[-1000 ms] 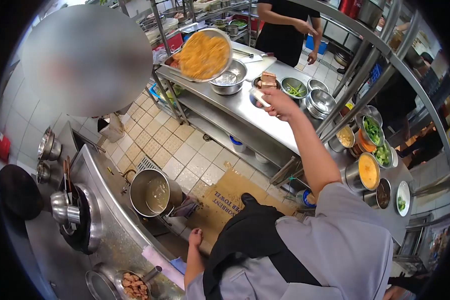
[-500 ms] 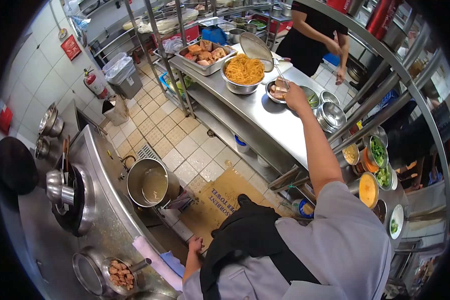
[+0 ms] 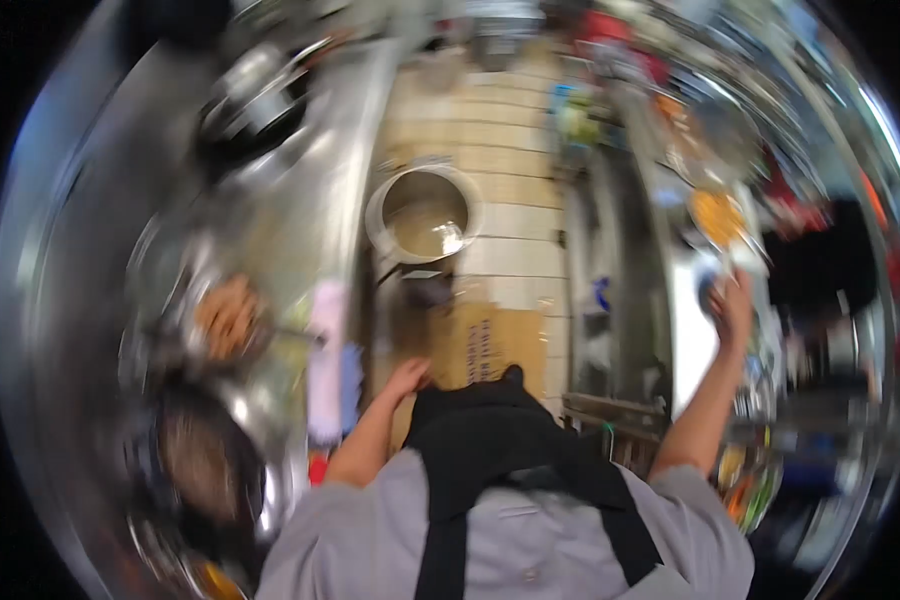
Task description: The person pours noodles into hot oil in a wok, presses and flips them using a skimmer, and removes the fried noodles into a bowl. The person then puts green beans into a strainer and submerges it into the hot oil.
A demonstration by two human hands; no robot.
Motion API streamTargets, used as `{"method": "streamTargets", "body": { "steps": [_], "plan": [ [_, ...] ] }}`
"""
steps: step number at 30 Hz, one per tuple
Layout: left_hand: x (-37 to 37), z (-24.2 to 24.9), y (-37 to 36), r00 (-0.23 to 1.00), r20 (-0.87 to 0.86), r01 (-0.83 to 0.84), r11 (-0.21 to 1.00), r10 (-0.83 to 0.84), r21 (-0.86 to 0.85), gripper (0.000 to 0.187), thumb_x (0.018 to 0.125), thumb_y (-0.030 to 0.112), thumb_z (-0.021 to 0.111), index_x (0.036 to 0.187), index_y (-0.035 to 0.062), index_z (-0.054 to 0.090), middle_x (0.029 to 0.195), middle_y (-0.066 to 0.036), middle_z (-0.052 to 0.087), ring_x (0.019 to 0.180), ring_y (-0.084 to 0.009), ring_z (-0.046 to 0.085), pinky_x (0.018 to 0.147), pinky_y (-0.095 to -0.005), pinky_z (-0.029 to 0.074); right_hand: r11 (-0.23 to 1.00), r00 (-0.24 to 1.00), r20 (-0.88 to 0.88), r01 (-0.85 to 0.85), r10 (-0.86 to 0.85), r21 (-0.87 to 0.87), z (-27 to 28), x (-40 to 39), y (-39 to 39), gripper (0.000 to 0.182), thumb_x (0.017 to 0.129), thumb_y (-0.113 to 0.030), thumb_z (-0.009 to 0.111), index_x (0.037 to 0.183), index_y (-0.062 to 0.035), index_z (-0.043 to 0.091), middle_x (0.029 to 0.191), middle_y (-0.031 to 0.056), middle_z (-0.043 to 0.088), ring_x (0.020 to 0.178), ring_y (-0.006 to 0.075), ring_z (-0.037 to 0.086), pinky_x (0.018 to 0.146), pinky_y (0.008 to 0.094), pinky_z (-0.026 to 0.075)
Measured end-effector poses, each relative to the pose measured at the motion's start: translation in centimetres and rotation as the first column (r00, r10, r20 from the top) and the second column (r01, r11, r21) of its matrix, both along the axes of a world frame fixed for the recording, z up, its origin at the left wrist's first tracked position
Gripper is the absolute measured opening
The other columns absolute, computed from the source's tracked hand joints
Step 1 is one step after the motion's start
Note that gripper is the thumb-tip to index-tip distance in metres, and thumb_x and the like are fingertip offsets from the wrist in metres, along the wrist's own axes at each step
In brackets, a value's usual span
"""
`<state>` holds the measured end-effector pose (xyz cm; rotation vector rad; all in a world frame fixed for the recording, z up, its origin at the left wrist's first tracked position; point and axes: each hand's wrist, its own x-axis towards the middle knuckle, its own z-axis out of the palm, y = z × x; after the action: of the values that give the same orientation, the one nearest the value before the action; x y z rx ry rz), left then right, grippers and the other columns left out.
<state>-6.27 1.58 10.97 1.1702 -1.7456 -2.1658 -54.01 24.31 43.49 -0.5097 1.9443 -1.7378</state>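
Observation:
Motion blur smears the whole head view. My right hand (image 3: 733,305) reaches out over the prep counter, its fingers closed round what looks like the thin handle of a mesh strainer (image 3: 727,137). The strainer's round head lies beyond a metal bowl of orange noodles (image 3: 718,217). Under the hand, a darker bowl is mostly hidden. My left hand (image 3: 408,379) hangs low at my side, loosely curled, with nothing visible in it. Ahead of it stands a large metal pot (image 3: 378,222) with some cloudy liquid inside.
On the left, the steel stove counter (image 3: 300,225) holds a pan of browned meat pieces (image 3: 230,318) and a dark wok (image 3: 205,455). A pink towel (image 3: 326,370) lies along its edge. Cardboard (image 3: 518,345) covers the floor ahead. Someone in black (image 3: 820,260) stands across the prep counter.
My view has swung left, toward the stove, so the prep counter now lies at the right. My right hand stays out by the noodle bowl. The left still hangs low.

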Motion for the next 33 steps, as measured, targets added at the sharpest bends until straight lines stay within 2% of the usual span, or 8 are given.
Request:
{"method": "streamTargets", "body": {
  "steps": [1, 5, 12, 16, 18, 22, 26, 33],
  "plan": [
    [-0.1, 2.1, -1.3, 0.993, 0.115, -0.068, 0.936, 0.030, 0.345, 0.034, 0.083, 0.034, 0.046, 0.107, 0.0108, 0.049, 0.100, -0.002, 0.054, 0.080, -0.0107, 0.052, 0.062, -0.0224, 0.042, 0.997, 0.994, 0.107, 0.039, -0.033, -0.062, -0.4, 1.8, -1.7, 0.019, 0.079, -0.005, 0.037, 0.097, -0.0046, 0.041, 0.074, 0.0045, 0.050, 0.046, 0.0040, 0.039, 0.033, 0.0151, 0.028],
    [0.7, 8.1, -3.3, 0.657, -0.217, -0.382, 0.568, 0.722, 0.729, 0.025, 0.078, 0.015, 0.047, 0.102, 0.0137, 0.045, 0.101, -0.006, 0.055, 0.089, -0.0191, 0.052, 0.075, -0.0357, 0.042, 0.954, 0.831, 0.489, -0.151, 0.264, -0.257, -3.7, 9.1, -9.3, 0.018, 0.079, -0.001, 0.038, 0.097, -0.0037, 0.040, 0.075, 0.0055, 0.048, 0.044, 0.0030, 0.034, 0.029, 0.0132, 0.026],
    [6.4, 14.3, -5.7, -0.084, -0.254, -0.379, 0.205, 0.964, 0.902, 0.026, 0.070, 0.014, 0.048, 0.095, 0.0065, 0.048, 0.103, -0.010, 0.053, 0.091, -0.0219, 0.052, 0.078, -0.0376, 0.040, 0.745, 0.557, 0.579, -0.653, 0.595, -0.137, -4.7, 22.6, -24.8, 0.025, 0.084, -0.007, 0.038, 0.109, -0.0050, 0.039, 0.071, 0.0058, 0.047, 0.041, 0.0031, 0.031, 0.032, 0.0140, 0.022],
    [7.6, 15.0, -7.1, -0.034, -0.158, -0.476, 0.123, 0.987, 0.871, 0.036, 0.078, 0.035, 0.047, 0.093, 0.0029, 0.047, 0.093, -0.012, 0.054, 0.087, -0.0225, 0.053, 0.078, -0.0375, 0.041, 0.548, 0.544, 0.137, -0.836, 0.828, 0.009, -4.0, 27.6, -34.2, 0.030, 0.085, -0.010, 0.039, 0.114, -0.0027, 0.042, 0.071, 0.0020, 0.050, 0.043, 0.0058, 0.036, 0.037, 0.0176, 0.029],
    [7.8, 15.5, -7.9, -0.064, -0.148, -0.482, 0.099, 0.987, 0.870, 0.042, 0.079, 0.043, 0.046, 0.090, 0.0026, 0.047, 0.085, -0.010, 0.055, 0.078, -0.0207, 0.055, 0.070, -0.0331, 0.045, 0.572, 0.443, -0.513, -0.812, 0.735, 0.118, -5.6, 30.8, -39.5, 0.032, 0.084, -0.011, 0.041, 0.113, 0.0006, 0.044, 0.068, 0.0054, 0.051, 0.049, 0.0116, 0.043, 0.047, 0.0242, 0.039],
    [9.3, 15.0, -9.6, -0.229, -0.133, -0.506, -0.002, 0.964, 0.862, 0.029, 0.082, 0.033, 0.045, 0.084, 0.0042, 0.047, 0.067, -0.003, 0.051, 0.051, -0.0120, 0.047, 0.045, -0.0215, 0.042, 0.553, 0.119, -0.743, -0.745, 0.659, 0.372, -7.2, 38.0, -47.8, 0.032, 0.080, -0.009, 0.041, 0.109, 0.0025, 0.047, 0.076, 0.0239, 0.056, 0.073, 0.0341, 0.056, 0.064, 0.0380, 0.043],
    [9.5, 14.8, -9.1, -0.270, -0.170, -0.389, 0.055, 0.948, 0.920, 0.013, 0.084, 0.018, 0.044, 0.079, 0.0058, 0.045, 0.055, 0.004, 0.038, 0.043, -0.0037, 0.037, 0.038, -0.0172, 0.033, 0.418, -0.005, -0.742, -0.823, 0.671, 0.385, -9.9, 38.4, -54.4, 0.030, 0.079, -0.011, 0.041, 0.104, 0.0032, 0.050, 0.084, 0.0249, 0.055, 0.082, 0.0376, 0.053, 0.068, 0.0399, 0.042],
    [6.4, 22.6, -3.9, -0.301, -0.305, -0.316, 0.207, 0.904, 0.926, 0.009, 0.083, 0.012, 0.043, 0.087, 0.0043, 0.046, 0.060, 0.004, 0.038, 0.043, -0.0012, 0.037, 0.036, -0.0163, 0.033, 0.197, 0.197, 0.108, -0.980, 0.974, 0.015, -6.8, 36.2, -54.0, 0.033, 0.085, -0.011, 0.039, 0.118, -0.0050, 0.038, 0.066, 0.0020, 0.045, 0.042, 0.0037, 0.033, 0.033, 0.0173, 0.025]
  ]
}}
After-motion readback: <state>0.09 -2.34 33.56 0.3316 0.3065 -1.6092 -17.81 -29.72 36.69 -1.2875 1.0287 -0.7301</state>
